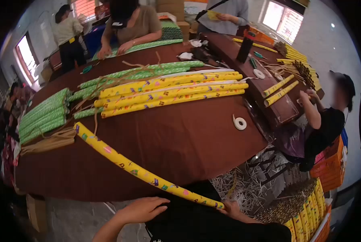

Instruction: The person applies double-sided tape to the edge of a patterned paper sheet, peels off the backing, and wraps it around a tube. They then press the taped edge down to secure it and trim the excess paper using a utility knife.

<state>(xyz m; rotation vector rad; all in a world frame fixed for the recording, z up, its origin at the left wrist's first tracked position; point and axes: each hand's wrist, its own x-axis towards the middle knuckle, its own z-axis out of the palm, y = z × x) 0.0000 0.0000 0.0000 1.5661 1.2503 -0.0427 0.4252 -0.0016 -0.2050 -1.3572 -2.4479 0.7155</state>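
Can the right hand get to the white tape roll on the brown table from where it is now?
Probably yes. The tape roll lies alone on bare table, nothing between. But the right hand grips the long yellow tube, so it isn't free.

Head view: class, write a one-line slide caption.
Right hand holds a long yellow paper roll across a brown table; left hand rests below.

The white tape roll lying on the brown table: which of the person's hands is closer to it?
Right. The right hand grips the near end of the long yellow tube, almost straight below the tape roll. The left hand rests flat farther left, farther from the roll.
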